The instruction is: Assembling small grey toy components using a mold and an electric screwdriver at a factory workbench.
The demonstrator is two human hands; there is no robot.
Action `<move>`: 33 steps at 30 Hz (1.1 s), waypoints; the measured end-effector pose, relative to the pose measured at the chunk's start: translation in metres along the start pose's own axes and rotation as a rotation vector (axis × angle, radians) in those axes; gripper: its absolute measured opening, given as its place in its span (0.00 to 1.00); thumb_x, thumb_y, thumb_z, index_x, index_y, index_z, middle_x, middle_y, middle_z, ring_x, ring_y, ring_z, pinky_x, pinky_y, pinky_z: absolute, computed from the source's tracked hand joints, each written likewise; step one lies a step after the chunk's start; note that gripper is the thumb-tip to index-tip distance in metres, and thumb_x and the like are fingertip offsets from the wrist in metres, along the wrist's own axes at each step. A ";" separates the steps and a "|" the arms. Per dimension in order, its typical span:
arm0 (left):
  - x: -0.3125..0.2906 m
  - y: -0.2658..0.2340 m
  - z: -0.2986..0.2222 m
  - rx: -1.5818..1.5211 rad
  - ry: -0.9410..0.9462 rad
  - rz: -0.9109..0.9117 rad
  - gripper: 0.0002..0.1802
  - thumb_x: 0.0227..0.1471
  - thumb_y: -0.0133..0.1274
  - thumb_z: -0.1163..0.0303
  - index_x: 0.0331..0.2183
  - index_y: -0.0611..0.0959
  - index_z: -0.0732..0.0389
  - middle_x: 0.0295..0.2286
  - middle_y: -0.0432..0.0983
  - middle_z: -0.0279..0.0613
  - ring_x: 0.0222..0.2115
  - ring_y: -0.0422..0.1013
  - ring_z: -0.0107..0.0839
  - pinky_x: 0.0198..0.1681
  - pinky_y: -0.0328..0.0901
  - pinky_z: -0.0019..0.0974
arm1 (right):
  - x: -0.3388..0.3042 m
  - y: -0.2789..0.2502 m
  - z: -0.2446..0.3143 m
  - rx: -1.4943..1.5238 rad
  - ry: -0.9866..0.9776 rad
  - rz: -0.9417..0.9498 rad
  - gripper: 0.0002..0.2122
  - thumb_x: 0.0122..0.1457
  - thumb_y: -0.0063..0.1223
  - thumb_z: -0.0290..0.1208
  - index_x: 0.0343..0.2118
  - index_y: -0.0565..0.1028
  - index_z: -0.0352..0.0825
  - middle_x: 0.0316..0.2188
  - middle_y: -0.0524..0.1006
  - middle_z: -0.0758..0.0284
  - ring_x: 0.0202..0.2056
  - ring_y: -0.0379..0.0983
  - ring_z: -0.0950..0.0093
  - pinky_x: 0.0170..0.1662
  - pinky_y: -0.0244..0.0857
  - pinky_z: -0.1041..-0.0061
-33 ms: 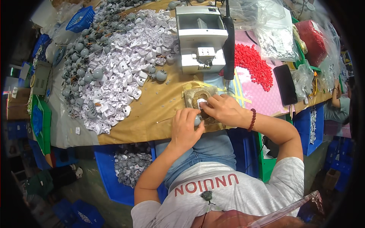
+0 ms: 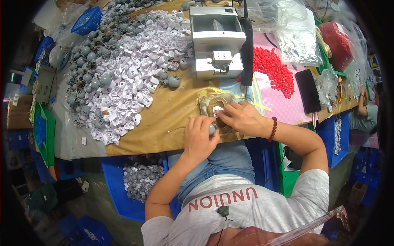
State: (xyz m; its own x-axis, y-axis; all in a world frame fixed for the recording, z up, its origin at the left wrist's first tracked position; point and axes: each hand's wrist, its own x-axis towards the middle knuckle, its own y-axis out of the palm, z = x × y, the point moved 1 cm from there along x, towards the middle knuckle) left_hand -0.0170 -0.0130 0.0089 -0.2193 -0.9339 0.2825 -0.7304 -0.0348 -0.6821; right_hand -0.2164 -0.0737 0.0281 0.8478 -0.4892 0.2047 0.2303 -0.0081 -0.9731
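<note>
My left hand (image 2: pixel 200 137) is closed around a grey ball-shaped part (image 2: pixel 212 129), whose rounded side shows between thumb and fingers. A thin wire lies on the cloth to the left of this hand. Beside it, my right hand (image 2: pixel 241 118) pinches a small white plastic piece (image 2: pixel 217 110) at the round recess of a worn square fixture block (image 2: pixel 204 107). The fingers partly cover the white piece, so I cannot tell how deep it sits in the recess. A dark red bead bracelet circles my right wrist.
A large heap of white plastic shells (image 2: pixel 135 69) lies left, bordered by grey ball parts (image 2: pixel 95 84). Ahead stands a grey-white machine (image 2: pixel 217 41). Red caps (image 2: pixel 273 69) and a black phone (image 2: pixel 308 91) lie right. A blue bin (image 2: pixel 113 186) of parts sits below the table edge.
My left hand and the grey ball part have shifted very slightly left. My right hand stays at the white piece.
</note>
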 end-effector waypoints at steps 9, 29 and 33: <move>0.007 0.004 -0.007 0.362 0.132 -0.056 0.28 0.43 0.58 0.75 0.50 0.80 0.57 0.47 0.74 0.44 0.51 0.68 0.44 0.54 0.61 0.50 | -0.007 -0.004 -0.013 0.285 0.097 0.099 0.19 0.53 0.57 0.25 0.50 0.76 0.33 0.35 0.73 0.63 0.37 0.76 0.67 0.36 0.73 0.68; 0.008 0.015 0.007 0.329 0.209 0.024 0.27 0.39 0.58 0.77 0.47 0.82 0.60 0.47 0.74 0.47 0.50 0.70 0.42 0.53 0.63 0.45 | 0.001 0.012 -0.031 1.999 0.763 -0.395 0.18 0.58 0.59 0.17 0.52 0.72 0.32 0.40 0.76 0.67 0.40 0.77 0.77 0.46 0.73 0.76; 0.009 0.015 0.007 0.317 0.219 0.028 0.27 0.39 0.58 0.77 0.47 0.82 0.60 0.47 0.74 0.47 0.50 0.70 0.42 0.53 0.64 0.45 | 0.000 0.014 -0.043 1.650 0.792 -0.292 0.12 0.59 0.61 0.22 0.45 0.73 0.33 0.34 0.77 0.68 0.32 0.75 0.80 0.34 0.70 0.81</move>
State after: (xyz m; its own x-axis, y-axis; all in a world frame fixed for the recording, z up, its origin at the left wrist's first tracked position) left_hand -0.0251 -0.0249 -0.0035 -0.3942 -0.8390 0.3751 -0.4938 -0.1509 -0.8564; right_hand -0.2337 -0.1118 0.0104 0.4186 -0.8763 -0.2383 0.8974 0.3589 0.2564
